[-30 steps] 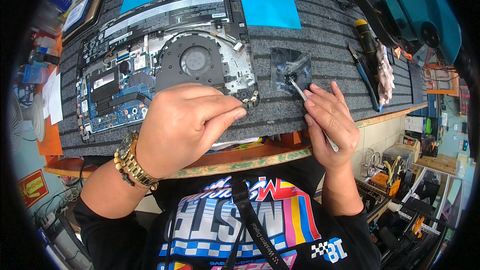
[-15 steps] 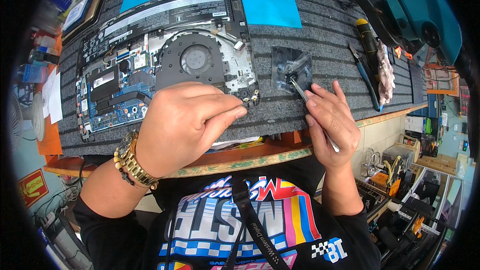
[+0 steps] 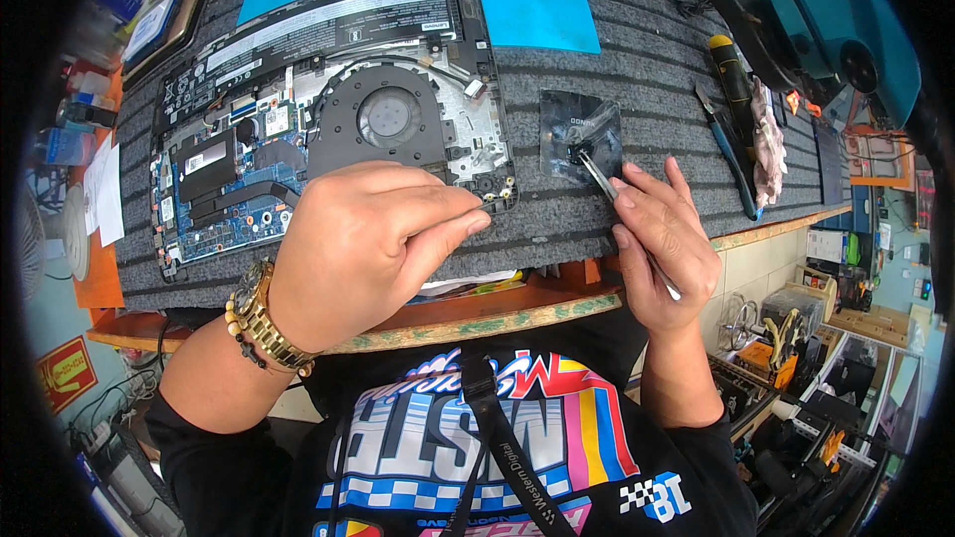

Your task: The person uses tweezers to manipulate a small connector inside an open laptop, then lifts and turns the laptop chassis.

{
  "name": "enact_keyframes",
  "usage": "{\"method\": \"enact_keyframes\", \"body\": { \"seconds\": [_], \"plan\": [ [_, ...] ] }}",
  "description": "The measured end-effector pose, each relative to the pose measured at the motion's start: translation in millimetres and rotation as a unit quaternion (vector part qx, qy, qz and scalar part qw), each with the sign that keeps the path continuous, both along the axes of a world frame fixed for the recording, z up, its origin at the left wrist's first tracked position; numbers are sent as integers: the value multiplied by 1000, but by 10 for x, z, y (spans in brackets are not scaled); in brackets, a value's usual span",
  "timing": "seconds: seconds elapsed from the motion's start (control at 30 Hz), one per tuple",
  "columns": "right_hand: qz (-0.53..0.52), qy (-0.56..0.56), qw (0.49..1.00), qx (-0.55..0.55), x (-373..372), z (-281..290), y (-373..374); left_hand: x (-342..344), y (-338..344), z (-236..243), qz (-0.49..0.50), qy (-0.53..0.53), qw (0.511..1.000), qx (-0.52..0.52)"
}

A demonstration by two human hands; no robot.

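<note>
The left hand (image 3: 373, 229), left of centre, has its thumb and forefinger drawn together in a pinch; whether anything small sits between them, I cannot tell. The right hand (image 3: 668, 249), right of centre, pinches metal tweezers (image 3: 602, 179) between thumb and fingers, the points angled toward the upper left.

In the left half of the frame lies the opened laptop base (image 3: 463, 114): a blue circuit board (image 3: 224, 209) at its lower left, a long black battery (image 3: 298, 45) along its top, a round fan (image 3: 386, 117) nearer the middle. The left fingertips are just beside its lower right corner. That hand would do well to hover rather than lean, since bare parts lie close beneath it.

Around the centre, on the ribbed grey surface (image 3: 647, 119), a dark plastic bag (image 3: 554, 119) lies flat, apart from the laptop. The tweezer points meet a small dark piece (image 3: 578, 152) on it, too small to identify. A low angle and a light, even squeeze should serve best here; pressing hard could flick the piece away or drag the slippery film. Resting the edge of the right hand nearby would steady the points.

Farther right, cutters (image 3: 731, 159) with blue handles and a yellow-ended screwdriver (image 3: 729, 70) lie well apart from the tweezers.
</note>
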State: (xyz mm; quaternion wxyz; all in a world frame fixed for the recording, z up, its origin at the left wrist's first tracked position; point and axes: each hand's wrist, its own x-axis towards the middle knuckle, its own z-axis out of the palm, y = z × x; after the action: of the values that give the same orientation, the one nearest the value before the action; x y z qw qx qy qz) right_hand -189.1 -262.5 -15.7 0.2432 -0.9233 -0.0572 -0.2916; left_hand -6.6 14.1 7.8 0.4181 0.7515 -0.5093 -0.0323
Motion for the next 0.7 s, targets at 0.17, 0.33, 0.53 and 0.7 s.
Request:
{"method": "enact_keyframes", "body": {
  "seconds": [0.17,0.33,0.53,0.7],
  "plan": [
    [-6,-1,1000,18,-2,-1,10,1,-1,-5,-1,1,1000,-3],
    [-4,36,992,123,-11,21,26,1,1,-11,-2,2,1000,-2],
    [28,29,902,429,-3,88,12,1,-3,-19,-2,-1,1000,-9],
    [73,20,886,457,47,124,8,5,-2,-26,-3,-6,1000,-12]
  ]
}}
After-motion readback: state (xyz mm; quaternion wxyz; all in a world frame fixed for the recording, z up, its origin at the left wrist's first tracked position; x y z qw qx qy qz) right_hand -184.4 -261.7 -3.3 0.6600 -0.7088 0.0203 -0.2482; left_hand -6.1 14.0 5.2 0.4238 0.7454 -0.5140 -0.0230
